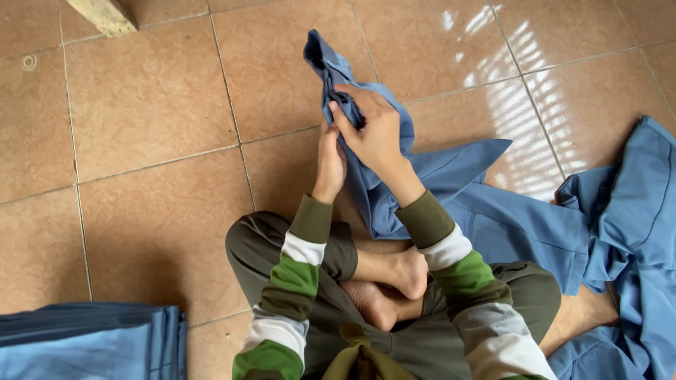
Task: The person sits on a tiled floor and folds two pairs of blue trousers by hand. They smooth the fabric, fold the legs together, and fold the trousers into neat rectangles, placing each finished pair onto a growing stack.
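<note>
Blue cloth is bunching up between both hands above the person's crossed legs. The blue garment (394, 190) is rising from the tiled floor (148, 105) in a narrow twisted peak, its tip standing above the knuckles and its wider part trailing down past the wrists toward the bare feet (394, 281). The right hand (373, 130) is pinching a dark fold of the fabric, thumb and fingers drawn closely together on it, with the cloth passing behind the palm. The left hand (329, 165) is sitting just below and touching the same cloth from the near side; its fingers are curling inward, though how firmly they are gripping cannot be told. A loose heap of blue garments (627, 232) is lying to the right, and a folded blue stack (91, 341) is resting at the lower left.
</note>
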